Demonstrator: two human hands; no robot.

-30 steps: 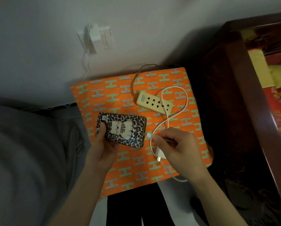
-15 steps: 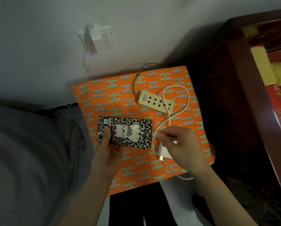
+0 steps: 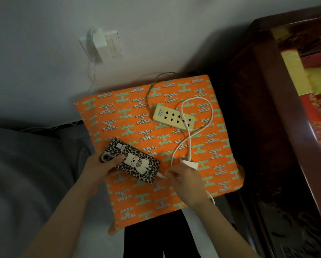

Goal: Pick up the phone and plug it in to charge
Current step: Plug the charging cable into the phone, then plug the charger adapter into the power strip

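Note:
The phone (image 3: 135, 162) lies back-up in a leopard-print case with a white cartoon animal, held above the orange cloth (image 3: 130, 112). My left hand (image 3: 100, 164) grips its camera end, thumb across the back. My right hand (image 3: 182, 175) pinches the white cable connector (image 3: 160, 176) right at the phone's lower end; whether it is seated I cannot tell. The white cable (image 3: 198, 116) loops across the cloth and over a cream power strip (image 3: 173, 117). A white charger block (image 3: 190, 164) lies just behind my right hand.
A white adapter sits in a wall socket (image 3: 102, 44) above the cloth, its thin wire hanging down. Dark wooden furniture (image 3: 267, 127) stands close on the right. Grey bedding (image 3: 22, 174) fills the left. The power strip's brown cord (image 3: 154, 86) runs toward the wall.
The phone has tilted, its lower end now pointing down-right. My right hand slid down and left with the connector up to the phone's end, leaving the charger block uncovered on the cloth.

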